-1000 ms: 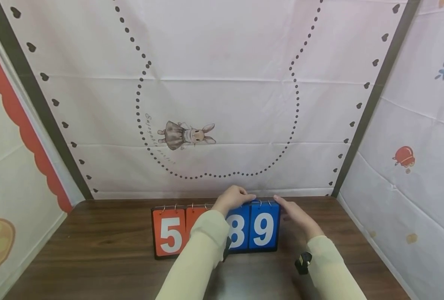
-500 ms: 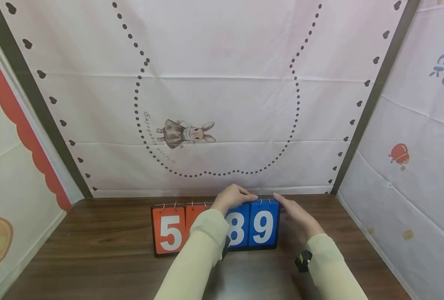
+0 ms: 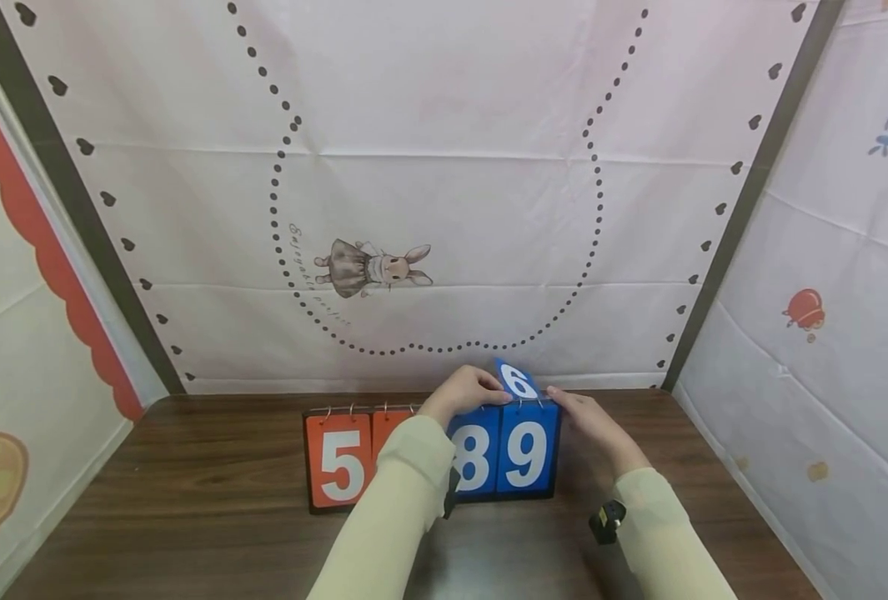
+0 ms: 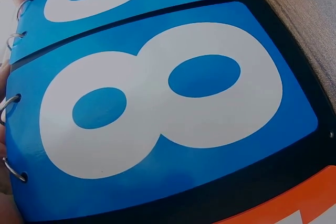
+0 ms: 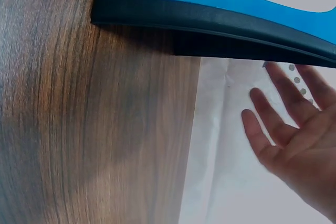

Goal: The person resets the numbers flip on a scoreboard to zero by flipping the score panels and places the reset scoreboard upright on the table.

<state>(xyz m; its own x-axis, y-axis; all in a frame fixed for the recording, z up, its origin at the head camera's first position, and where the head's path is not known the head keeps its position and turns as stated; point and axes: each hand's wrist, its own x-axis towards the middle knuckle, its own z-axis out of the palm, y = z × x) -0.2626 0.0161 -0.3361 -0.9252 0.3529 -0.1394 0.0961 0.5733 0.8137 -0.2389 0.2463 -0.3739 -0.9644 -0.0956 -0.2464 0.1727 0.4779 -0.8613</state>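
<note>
A tabletop flip scoreboard [image 3: 338,510] stands on the table with red and blue number cards on metal rings. Its red 5 card [image 3: 338,461], blue 8 card [image 4: 142,98] and blue 9 card [image 3: 525,446] face me; the second red card is mostly behind my left sleeve. Behind the top edge, a blue card with a 6 [image 3: 519,382] sticks up at a tilt. My left hand [image 3: 462,393] grips the top edge above the 8, fingers partly behind the board. At the top right corner my right hand [image 3: 597,427] touches with extended fingers, spread in the right wrist view.
The brown wooden table [image 3: 188,475] runs back to a pale printed cloth wall [image 3: 444,208]. More cloth walls [image 3: 789,375] stand on both sides. A small black device [image 3: 607,523] is at the right wrist.
The blue card with the 6 has come up behind the top edge above the 9. Both hands have stayed almost in place, and the front numbers read the same.
</note>
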